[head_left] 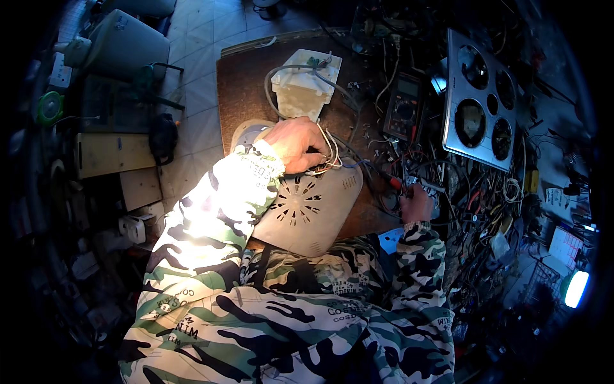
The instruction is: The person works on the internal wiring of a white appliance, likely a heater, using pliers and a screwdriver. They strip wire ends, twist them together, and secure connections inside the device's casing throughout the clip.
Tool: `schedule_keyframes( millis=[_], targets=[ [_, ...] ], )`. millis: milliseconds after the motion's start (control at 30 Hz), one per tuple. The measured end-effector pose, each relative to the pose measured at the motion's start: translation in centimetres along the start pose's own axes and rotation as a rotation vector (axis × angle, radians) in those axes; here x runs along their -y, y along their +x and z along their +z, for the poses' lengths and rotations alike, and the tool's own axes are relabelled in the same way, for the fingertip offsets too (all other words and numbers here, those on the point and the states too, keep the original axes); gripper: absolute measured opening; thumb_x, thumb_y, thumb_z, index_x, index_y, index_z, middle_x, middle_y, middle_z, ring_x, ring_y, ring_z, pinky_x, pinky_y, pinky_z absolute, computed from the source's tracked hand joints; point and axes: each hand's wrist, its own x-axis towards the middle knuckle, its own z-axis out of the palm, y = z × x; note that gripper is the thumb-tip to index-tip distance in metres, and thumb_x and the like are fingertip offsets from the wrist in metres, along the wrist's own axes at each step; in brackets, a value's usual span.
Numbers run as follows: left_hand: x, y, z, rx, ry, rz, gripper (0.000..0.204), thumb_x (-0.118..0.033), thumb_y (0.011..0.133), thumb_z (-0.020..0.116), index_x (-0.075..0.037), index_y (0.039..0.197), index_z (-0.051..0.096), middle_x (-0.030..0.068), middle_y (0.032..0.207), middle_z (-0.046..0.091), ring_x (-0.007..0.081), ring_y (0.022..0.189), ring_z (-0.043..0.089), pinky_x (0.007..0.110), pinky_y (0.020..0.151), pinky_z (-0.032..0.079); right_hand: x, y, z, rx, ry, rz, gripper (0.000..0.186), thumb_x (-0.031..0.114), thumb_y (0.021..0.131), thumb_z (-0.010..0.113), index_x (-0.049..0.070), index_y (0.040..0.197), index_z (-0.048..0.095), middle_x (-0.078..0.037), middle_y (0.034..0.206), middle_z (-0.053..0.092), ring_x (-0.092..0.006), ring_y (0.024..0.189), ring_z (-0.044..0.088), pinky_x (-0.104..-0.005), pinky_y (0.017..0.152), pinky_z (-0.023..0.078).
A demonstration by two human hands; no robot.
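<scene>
My left hand [297, 144] reaches over a beige vented metal panel [304, 221], its fingers curled in on thin pale wires [332, 148] at the panel's far edge. The panel has a starburst of slots and lies tilted toward my lap. Low on the right, my right hand [417, 205] is closed among cables; what its fingers hold is hidden. A red probe-like handle [395, 184] lies just beside it. Beyond my left hand stands an off-white plastic box [306, 89] with a grey cable looped around it.
The brown wooden table [246, 83] carries these things. To the right are a dark multimeter [404, 105], a silver panel with round openings [480, 102], and a dense heap of cables and tools [486, 211]. A yellowish drawer unit [115, 153] stands left across the tiled floor.
</scene>
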Motion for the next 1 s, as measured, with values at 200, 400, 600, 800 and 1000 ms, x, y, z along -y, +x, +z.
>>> schedule_keyframes(
  millis=[200,400,600,800,1000],
  targets=[
    [0.1,-1.1,2.1,-0.237,0.186,0.186,0.013,-0.016,0.079,0.081,-0.010,0.090,0.082,0.0058,0.101,0.074,0.0339,0.110,0.064,0.048,0.098,0.050,5.9,1.8,-4.0,-0.019,0.007,-0.296,0.015,0.009,0.085,0.080,0.003,0.096,0.073,-0.019,0.096,0.072,-0.0394,0.090,0.073,-0.0480,0.077,0.058],
    [-0.5,-2.4,3.7,-0.394,0.267,0.103,0.015,-0.020,0.084,0.078,-0.011,0.095,0.082,0.0023,0.109,0.072,0.0307,0.125,0.058,0.052,0.111,0.041,17.1,2.8,-4.7,-0.008,0.529,-0.946,0.019,0.001,0.088,0.076,0.002,0.107,0.075,-0.015,0.097,0.071,-0.0367,0.089,0.071,-0.0418,0.077,0.058],
    [-1.4,-4.0,4.5,-0.472,0.277,-0.093,0.014,-0.022,0.084,0.077,-0.017,0.095,0.083,0.0003,0.118,0.071,0.0333,0.138,0.049,0.062,0.122,0.028,18.7,4.6,-3.4,0.255,0.157,-1.007,0.016,0.016,0.089,0.077,0.007,0.097,0.066,-0.015,0.092,0.062,-0.0398,0.089,0.067,-0.0497,0.073,0.054],
    [-0.4,-4.7,5.3,-0.515,0.259,-0.133,0.013,-0.021,0.082,0.077,-0.017,0.093,0.083,0.0001,0.118,0.071,0.0334,0.139,0.049,0.062,0.124,0.026,18.7,4.3,-3.7,0.283,0.367,-1.026,0.012,0.006,0.088,0.075,0.006,0.099,0.070,-0.014,0.095,0.064,-0.0400,0.086,0.068,-0.0472,0.074,0.055],
    [0.4,-3.9,5.9,-0.513,0.203,-0.142,0.014,-0.021,0.082,0.076,-0.016,0.093,0.084,0.0011,0.118,0.073,0.0330,0.137,0.051,0.061,0.125,0.026,18.9,5.5,-4.2,0.310,0.238,-1.024,0.015,0.003,0.084,0.076,0.005,0.097,0.069,-0.016,0.093,0.063,-0.0409,0.084,0.068,-0.0470,0.073,0.054]
  ],
)
